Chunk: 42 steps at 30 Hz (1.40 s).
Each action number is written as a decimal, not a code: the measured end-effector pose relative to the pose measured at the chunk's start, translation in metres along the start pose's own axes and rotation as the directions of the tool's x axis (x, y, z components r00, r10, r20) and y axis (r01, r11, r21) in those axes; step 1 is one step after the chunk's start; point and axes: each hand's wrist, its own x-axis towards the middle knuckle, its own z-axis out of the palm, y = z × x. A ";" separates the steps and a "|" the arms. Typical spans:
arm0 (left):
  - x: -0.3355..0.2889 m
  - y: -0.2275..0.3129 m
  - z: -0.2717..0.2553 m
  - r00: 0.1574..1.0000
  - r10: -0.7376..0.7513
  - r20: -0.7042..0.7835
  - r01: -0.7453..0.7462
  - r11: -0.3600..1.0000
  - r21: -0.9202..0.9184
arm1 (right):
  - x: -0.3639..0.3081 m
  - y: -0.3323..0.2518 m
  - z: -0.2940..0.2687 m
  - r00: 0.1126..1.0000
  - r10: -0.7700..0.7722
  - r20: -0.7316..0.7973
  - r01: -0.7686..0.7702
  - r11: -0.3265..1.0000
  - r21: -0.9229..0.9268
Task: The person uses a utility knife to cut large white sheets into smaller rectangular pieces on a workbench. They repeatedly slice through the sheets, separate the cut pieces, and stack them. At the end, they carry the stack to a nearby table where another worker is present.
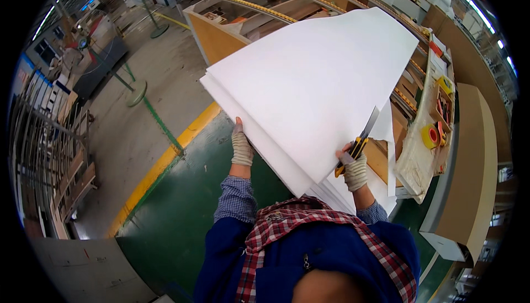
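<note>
The step in hand looks like steadying the white foam sheets (309, 65) with a bared blade close by. To do it well, the left hand (241, 145) should bear evenly along the edge so the layers do not slip over one another, and should stay out of the line of the blade. The right hand (354, 171) would do best to hold the snap-off utility knife (357, 151) with its tip lifted clear of the white face, since such soft-looking material will probably score easily; drawing the blade in whenever it is not cutting would be safer.

The hands are well apart: the right is closed around the knife's handle, while the left meets the stack's lower-left edge, its fingers too hidden to tell whether they clamp it.

The knife, right of centre in the frame, points its blade to the upper right, its long axis a steep diagonal. The sheets fill the centre and upper centre, over the open-framed tabletop (215, 40); their longer run seems to go from centre left to upper right, though fisheye bending makes that uncertain.
</note>
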 end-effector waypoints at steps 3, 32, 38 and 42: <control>-0.011 0.001 0.005 0.997 0.082 0.007 -0.082 0.996 0.022 | -0.016 0.007 0.009 1.000 0.026 0.012 -0.026 1.000 -0.007; -0.015 -0.040 -0.036 0.992 0.127 0.002 -0.125 0.978 0.165 | 0.121 -0.067 0.077 0.870 0.264 0.416 0.098 0.734 -0.672; -0.021 -0.039 -0.026 0.994 0.109 -0.010 -0.106 0.981 0.162 | 0.231 -0.001 0.176 0.836 -0.022 0.548 0.513 0.388 -0.766; -0.017 -0.039 -0.032 0.991 0.126 -0.052 -0.116 0.980 0.163 | 0.259 0.025 0.201 0.834 -0.004 0.552 0.514 0.371 -0.774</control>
